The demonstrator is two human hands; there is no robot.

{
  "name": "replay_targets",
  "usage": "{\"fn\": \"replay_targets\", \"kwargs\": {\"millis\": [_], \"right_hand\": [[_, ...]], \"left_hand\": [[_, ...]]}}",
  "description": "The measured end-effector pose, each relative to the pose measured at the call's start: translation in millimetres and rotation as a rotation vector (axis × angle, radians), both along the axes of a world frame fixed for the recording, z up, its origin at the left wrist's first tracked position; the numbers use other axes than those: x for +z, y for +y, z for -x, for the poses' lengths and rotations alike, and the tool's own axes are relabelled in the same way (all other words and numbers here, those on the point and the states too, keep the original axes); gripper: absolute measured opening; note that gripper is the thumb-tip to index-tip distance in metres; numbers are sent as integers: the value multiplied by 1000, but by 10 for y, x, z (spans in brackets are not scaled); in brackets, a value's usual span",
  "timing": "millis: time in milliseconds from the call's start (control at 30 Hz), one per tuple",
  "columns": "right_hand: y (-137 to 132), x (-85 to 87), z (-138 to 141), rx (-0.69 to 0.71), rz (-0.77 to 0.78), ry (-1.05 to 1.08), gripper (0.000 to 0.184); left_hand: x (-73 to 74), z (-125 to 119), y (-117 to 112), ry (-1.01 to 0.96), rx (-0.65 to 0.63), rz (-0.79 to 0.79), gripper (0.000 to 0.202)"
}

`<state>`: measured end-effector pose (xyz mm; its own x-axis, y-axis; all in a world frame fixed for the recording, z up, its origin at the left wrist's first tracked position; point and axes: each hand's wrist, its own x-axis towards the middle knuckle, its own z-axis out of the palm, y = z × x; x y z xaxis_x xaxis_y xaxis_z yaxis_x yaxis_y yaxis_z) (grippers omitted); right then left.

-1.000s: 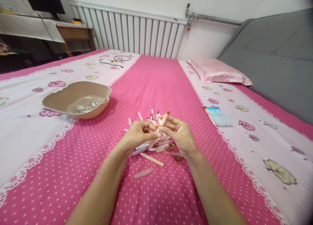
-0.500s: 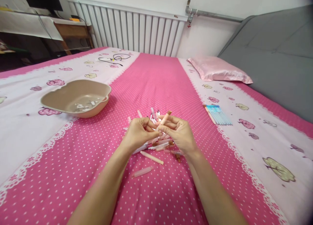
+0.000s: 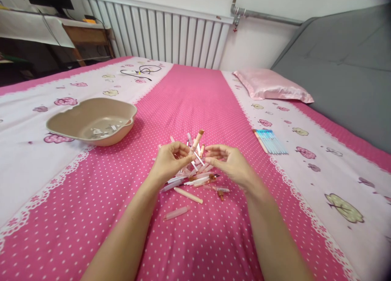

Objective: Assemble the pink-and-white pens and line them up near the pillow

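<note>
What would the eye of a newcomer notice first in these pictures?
Probably the bright pink dotted bedspread across the middle, with a loose heap of pens on it. Over the heap, the left hand holds a peach pen with a brown end, while the right hand is open beside it. Next, perhaps, the beige basin with small white pieces inside, on the left, and the row of blue pens on the right.

A white radiator [image 3: 165, 32] stands along the white wall [image 3: 275, 2]. On the right is a grey headboard [image 3: 339, 55].

Bedspread [image 3: 195, 93], pillow [image 3: 271, 84] & headbd [image 3: 342, 61] show a bedrm.
</note>
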<state>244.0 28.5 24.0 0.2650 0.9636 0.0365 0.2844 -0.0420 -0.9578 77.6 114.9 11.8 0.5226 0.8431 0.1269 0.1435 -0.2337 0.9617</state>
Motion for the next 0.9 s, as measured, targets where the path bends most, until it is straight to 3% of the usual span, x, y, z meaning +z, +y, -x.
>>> {"fn": "replay_targets", "kwargs": {"millis": [233, 433, 633, 900], "right_hand": [[-54, -59, -108, 34, 444, -683, 22], [-7, -132, -55, 123, 433, -770, 12], [-22, -79, -70, 104, 287, -545, 20], [-41, 131, -10, -79, -306, 102, 16]], "left_hand": [[-24, -10, 15, -20, 26, -29, 25], [-28, -13, 19, -24, 27, -29, 27], [-42, -5, 28, 8, 0, -44, 28], [33, 6, -13, 73, -76, -80, 23]]}}
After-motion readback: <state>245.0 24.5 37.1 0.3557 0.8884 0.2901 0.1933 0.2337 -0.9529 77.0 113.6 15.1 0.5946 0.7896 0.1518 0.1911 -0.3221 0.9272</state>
